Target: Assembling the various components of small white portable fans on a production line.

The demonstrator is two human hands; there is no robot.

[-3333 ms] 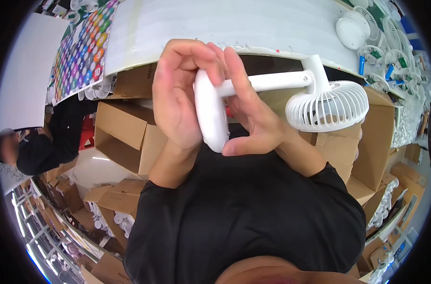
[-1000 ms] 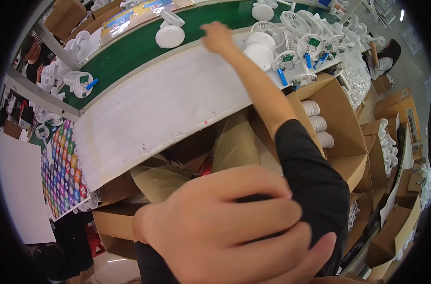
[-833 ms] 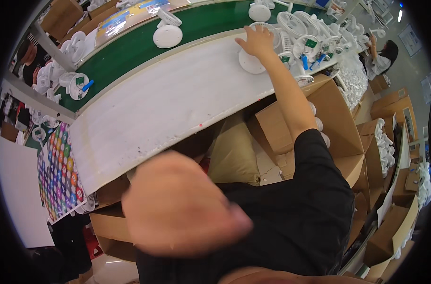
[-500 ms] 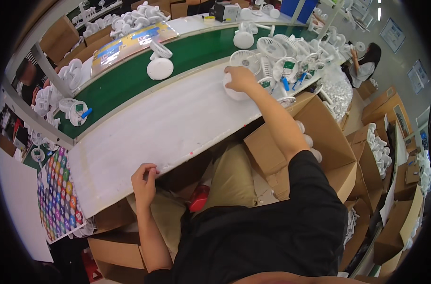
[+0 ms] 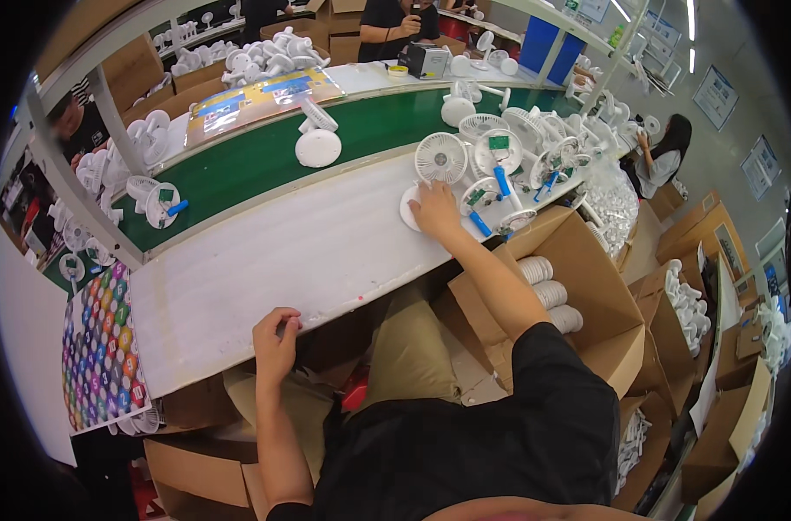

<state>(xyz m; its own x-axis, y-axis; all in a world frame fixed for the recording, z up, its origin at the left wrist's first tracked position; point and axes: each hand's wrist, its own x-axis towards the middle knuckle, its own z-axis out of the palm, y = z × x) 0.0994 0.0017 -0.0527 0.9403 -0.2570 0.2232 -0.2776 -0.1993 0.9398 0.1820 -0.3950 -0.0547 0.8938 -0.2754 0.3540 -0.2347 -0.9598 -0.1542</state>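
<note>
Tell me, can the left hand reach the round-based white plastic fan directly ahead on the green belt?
Probably yes, with stretching: mostly flat white worktop, nothing tall, lies between the left hand and the fan.

A smooth white plastic disc, round and low point(image 5: 407, 210), lies on the white tabletop point(image 5: 265, 260), toward its right end. It appears flat, with its pale, plain upper face turned up. The right hand point(image 5: 437, 211) reaches over its right part and hides that portion; the left part of its curved rim shows clear. Just beyond the fingertips is a round white plastic fan cage with fine ribs radiating from a small hub point(image 5: 440, 158), its ribbed face turned toward the camera. The hand hides whether disc and cage are joined.
</note>
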